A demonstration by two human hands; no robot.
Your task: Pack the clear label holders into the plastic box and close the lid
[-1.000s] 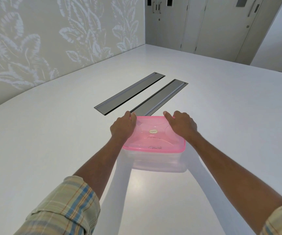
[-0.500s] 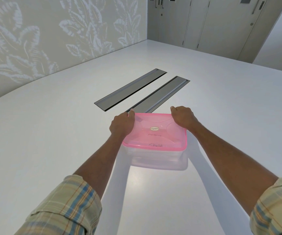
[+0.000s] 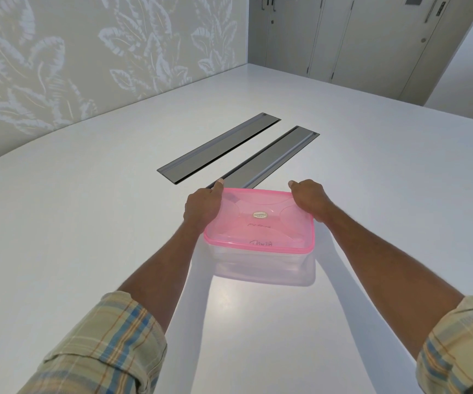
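Translucent plastic box (image 3: pixel 263 264) at desk (image 3: pixel 87 237) centre, pink lid (image 3: pixel 258 223) already seated on top. Left hand (image 3: pixel 202 209) clenched over far-left lid corner, right hand (image 3: pixel 309 199) over far-right. Probably light, thin-walled, flexible, slick; best pressed at rim corners. Label holders inside indistinct. Two grey cable hatches (image 3: pixel 218 149) just beyond, nothing obstructing.

Both hands (image 3: pixel 258 206) on pink lid (image 3: pixel 261 220)

Clear plastic box (image 3: pixel 263 265) sits upright, pink lid (image 3: pixel 261 220) closed on top.
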